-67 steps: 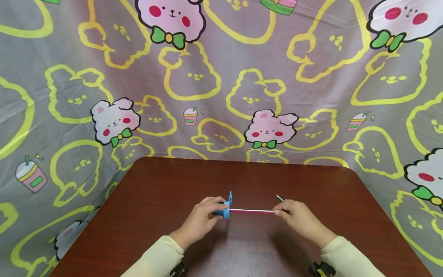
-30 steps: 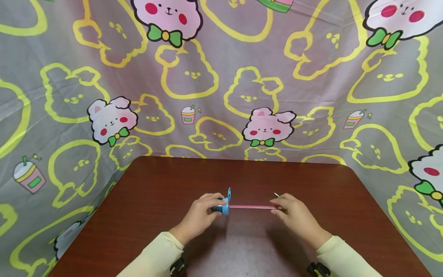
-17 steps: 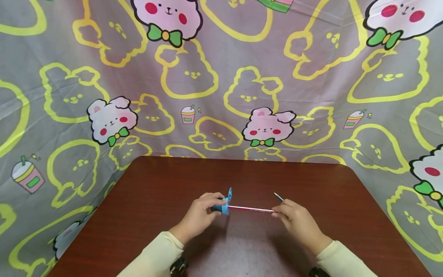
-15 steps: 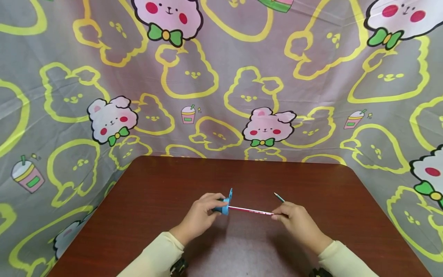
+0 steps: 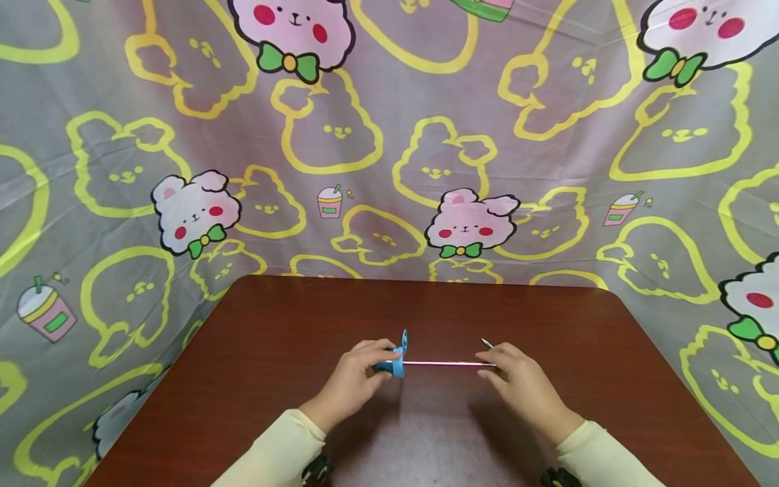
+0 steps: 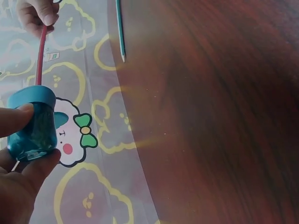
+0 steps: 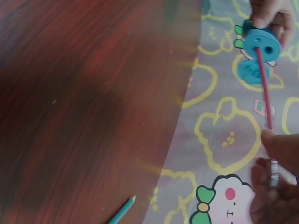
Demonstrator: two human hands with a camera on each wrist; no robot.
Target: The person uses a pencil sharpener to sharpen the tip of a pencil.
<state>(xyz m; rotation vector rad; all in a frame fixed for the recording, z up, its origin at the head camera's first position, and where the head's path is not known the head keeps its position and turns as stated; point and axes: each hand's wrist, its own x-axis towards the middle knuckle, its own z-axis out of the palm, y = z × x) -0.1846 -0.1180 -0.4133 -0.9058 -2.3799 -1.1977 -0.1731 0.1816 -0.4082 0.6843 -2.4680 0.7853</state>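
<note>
My left hand (image 5: 349, 380) grips a blue pencil sharpener (image 6: 33, 122) with a translucent body, held sideways above the table. Its flip lid (image 7: 252, 71) stands open, and two holes of different size show in its top. A red pencil (image 5: 447, 363) runs level out of the smaller hole; its tip is hidden inside. My right hand (image 5: 525, 387) holds the far end of this pencil between thumb and fingers, and a silvery band (image 7: 274, 172) shows among the fingers. A green pencil (image 6: 120, 32) lies on the table beyond my right hand, partly covered by it in the head view.
The dark red-brown wooden table (image 5: 304, 311) has rounded far corners. A grey cloth (image 5: 389, 162) with cartoon rabbits and yellow outlines hangs behind it and at both sides.
The red pencil's rear end has risen from a slight downward slant to level. My right hand's fingers have shifted up and spread somewhat on it. My left hand and the sharpener stay nearly still.
</note>
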